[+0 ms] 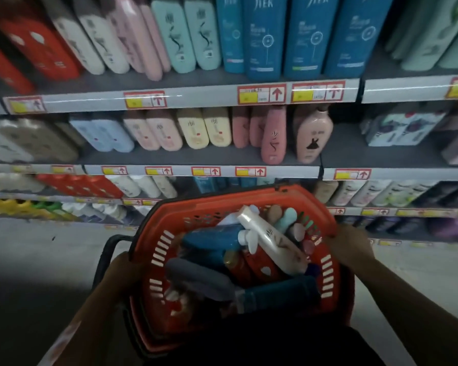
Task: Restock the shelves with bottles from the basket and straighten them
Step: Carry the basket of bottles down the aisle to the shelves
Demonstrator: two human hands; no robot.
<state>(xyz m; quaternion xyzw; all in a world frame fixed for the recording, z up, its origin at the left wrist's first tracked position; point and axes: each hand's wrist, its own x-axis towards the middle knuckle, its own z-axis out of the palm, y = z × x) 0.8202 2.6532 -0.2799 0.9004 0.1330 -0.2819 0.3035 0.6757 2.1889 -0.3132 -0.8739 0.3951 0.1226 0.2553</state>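
The bottles (270, 241) are lying in a loose pile inside the red basket (159, 249), a cream one resting slantwise on top of blue, grey and red ones, so none is standing on a shelf yet. The basket is being carried close to the body and facing the shelves (196, 93), probably so that both hands share the weight (it looks quite full). The left hand (123, 270) is gripping the basket's left rim beside the black handle (103, 257); the right hand (348, 244) is holding the right rim, fingers curled over the edge. Both forearms are reaching forward and are well apart, one at each side. On the middle shelf, beside the pink bottle (312, 136), a bare gap is showing.
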